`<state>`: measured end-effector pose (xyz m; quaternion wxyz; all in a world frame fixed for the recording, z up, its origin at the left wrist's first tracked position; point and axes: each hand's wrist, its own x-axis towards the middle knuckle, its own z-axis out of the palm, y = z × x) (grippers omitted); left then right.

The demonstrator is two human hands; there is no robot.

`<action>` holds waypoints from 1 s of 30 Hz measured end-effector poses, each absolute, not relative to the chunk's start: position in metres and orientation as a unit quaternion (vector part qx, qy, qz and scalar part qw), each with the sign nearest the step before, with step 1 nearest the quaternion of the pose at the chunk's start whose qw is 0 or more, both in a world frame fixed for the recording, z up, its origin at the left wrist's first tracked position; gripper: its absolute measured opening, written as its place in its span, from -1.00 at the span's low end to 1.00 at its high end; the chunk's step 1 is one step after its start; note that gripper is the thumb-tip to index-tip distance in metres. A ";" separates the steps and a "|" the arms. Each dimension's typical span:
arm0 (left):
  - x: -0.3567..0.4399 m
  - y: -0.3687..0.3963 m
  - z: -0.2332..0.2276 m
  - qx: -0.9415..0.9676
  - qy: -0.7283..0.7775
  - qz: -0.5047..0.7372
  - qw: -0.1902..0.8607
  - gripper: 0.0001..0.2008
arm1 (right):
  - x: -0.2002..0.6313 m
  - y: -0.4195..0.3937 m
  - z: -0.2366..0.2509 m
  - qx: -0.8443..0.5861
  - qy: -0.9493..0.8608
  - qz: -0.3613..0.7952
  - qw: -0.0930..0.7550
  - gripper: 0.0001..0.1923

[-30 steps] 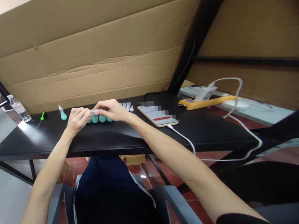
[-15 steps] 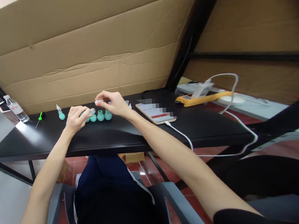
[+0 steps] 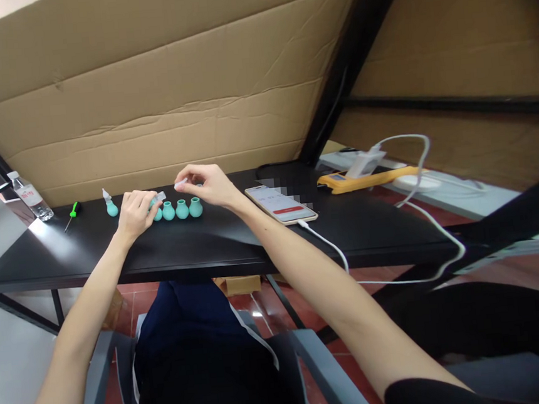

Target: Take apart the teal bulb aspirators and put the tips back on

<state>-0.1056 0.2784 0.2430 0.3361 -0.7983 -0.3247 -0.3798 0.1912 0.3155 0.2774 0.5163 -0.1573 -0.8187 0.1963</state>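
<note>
At left on the black table [image 3: 207, 248], a bottle [image 3: 30, 196], a green screwdriver [image 3: 76, 207] and a nozzled bulb [image 3: 111, 207] stand or lie well apart from your hands. Your left hand [image 3: 135, 215] is curled closed on a held bulb [image 3: 152, 203], teal and mostly hidden, clear tube [image 3: 160, 196] poking out rightward, just beside a row of open-necked bulbs [image 3: 182, 209]. Above that row your right hand [image 3: 210, 184] pinches a white tip [image 3: 180, 184] between thumb and fingers, apart from the tube; further right, phone [image 3: 282, 204] on its cable [image 3: 324, 237].
</note>
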 end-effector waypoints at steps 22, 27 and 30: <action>-0.099 0.283 0.239 -0.828 -0.281 -0.347 0.340 -0.56 | 0.177 0.306 0.273 -0.066 -0.876 0.218 0.425 -0.83; -0.097 0.285 0.240 -0.805 -0.260 -0.347 0.405 -0.53 | 0.173 0.306 0.271 -0.055 -0.859 0.245 0.446 -0.84; -0.095 0.284 0.241 -0.787 -0.266 -0.343 0.439 -0.47 | 0.170 0.306 0.269 -0.062 -0.846 0.269 0.456 -0.84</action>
